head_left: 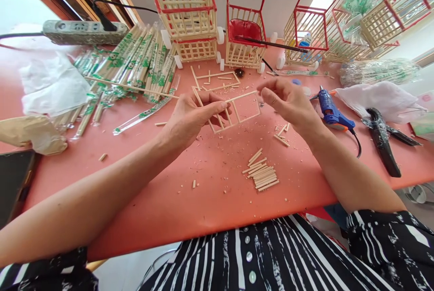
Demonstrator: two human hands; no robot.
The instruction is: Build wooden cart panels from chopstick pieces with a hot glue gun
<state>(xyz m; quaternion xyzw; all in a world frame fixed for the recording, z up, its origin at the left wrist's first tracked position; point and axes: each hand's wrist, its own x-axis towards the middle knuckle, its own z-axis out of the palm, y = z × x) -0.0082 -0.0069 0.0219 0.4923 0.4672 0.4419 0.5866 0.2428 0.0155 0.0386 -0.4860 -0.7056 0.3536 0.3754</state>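
Observation:
My left hand (193, 116) pinches a small frame of thin wooden sticks (242, 110), holding it just above the red table (190, 200). My right hand (288, 101) hovers at the frame's right end with its fingers curled together; whether they touch the frame or hold anything I cannot make out. A pile of short cut sticks (261, 174) lies on the table below the hands. A second flat stick frame (217, 80) lies behind the held one.
A blue glue gun (330, 111) and black cutters (381, 139) lie to the right. Wrapped chopsticks (135, 67) are heaped at left beside a power strip (83, 32). Several stick carts with red trim (190, 15) stand along the back.

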